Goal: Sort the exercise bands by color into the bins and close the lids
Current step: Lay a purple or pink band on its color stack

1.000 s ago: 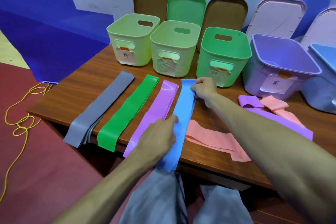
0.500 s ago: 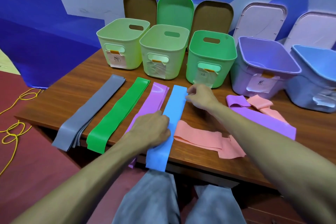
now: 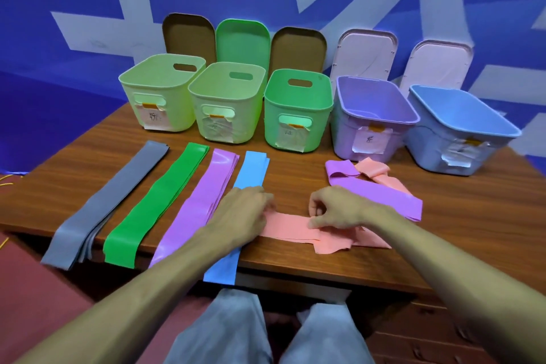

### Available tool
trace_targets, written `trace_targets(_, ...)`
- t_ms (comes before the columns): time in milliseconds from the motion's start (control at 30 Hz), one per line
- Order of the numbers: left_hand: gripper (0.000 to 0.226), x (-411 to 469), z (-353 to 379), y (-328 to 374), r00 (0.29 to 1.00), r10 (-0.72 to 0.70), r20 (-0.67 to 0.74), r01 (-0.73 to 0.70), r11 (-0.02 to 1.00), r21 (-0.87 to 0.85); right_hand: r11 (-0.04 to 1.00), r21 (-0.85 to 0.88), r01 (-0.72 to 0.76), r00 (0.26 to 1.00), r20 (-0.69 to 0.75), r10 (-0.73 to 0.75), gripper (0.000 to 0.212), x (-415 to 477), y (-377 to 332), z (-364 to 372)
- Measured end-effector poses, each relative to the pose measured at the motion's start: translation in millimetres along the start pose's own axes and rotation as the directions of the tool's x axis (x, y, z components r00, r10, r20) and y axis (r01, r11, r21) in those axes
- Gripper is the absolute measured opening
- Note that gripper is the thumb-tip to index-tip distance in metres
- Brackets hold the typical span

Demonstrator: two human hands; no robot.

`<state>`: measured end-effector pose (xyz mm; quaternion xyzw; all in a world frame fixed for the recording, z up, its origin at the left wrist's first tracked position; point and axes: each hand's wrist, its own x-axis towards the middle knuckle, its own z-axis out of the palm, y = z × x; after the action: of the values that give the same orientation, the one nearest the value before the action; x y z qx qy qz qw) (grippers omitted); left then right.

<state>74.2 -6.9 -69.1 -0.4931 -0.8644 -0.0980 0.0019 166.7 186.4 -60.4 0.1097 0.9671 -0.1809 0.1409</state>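
Leaving the blue band, hands now touch the pink band.

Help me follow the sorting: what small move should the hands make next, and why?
Probably draw the pink band straight beside the blue band, which already lies flat: the right hand pinches its crumpled part and the left hand sits at its other end.

Bright even light, soft wide-angle edges
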Motion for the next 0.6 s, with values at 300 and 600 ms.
trace_targets(300, 0.042, 7.7, -10.3, 8.0, 0.997, -0.051, 0.058, 0.057, 0.991, -0.117, 0.961, 0.276, 0.011, 0.991, -0.13, 0.026, 0.014, -12.6, -2.8, -21.7)
trace_targets(600, 0.031, 20.9, -15.4, 10.5, 0.985, -0.124, 0.124, 0.17, 0.849, -0.5, 0.869, 0.48, 0.122, 0.933, -0.354, 0.065, 0.013, -27.6, -24.0, -69.9)
